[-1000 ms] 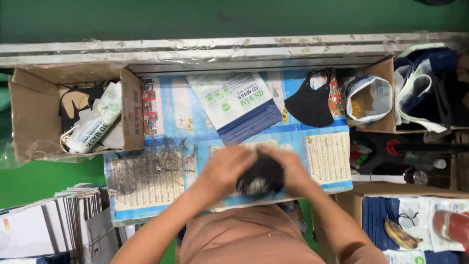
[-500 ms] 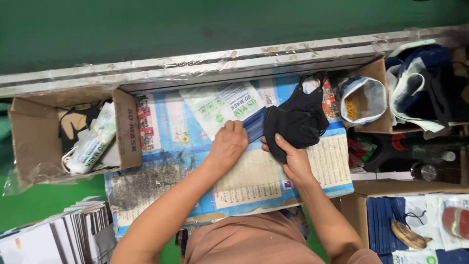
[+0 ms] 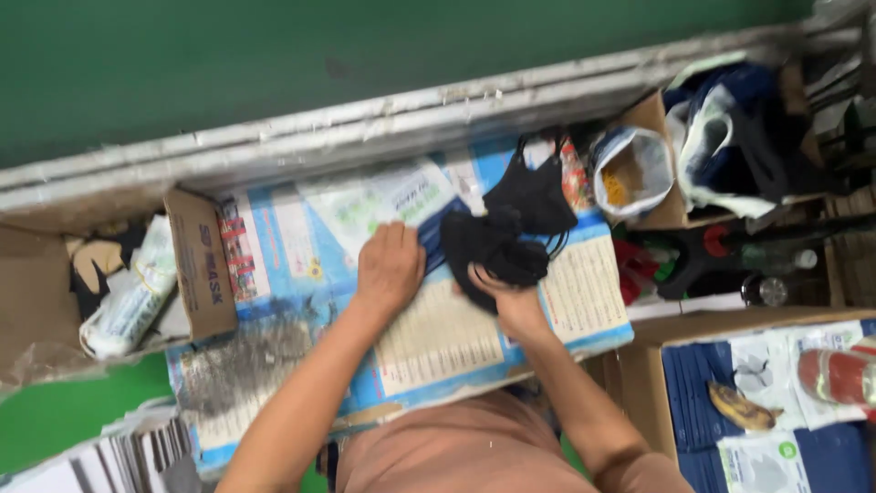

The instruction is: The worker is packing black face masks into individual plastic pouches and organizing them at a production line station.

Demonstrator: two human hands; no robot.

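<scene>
a black face mask sits bunched in the right hand, whose fingers curl around its lower edge, over the middle of the worktop. just beyond it lies a second black mask, flat, its ear loops showing. the left hand is spread wide, palm down, pressing on a white and blue packet beside the held mask. printed blue paper sheets cover the worktop. an open cardboard box stands to the left, with a clear wrapped bundle in it. a banana lies lower right.
</scene>
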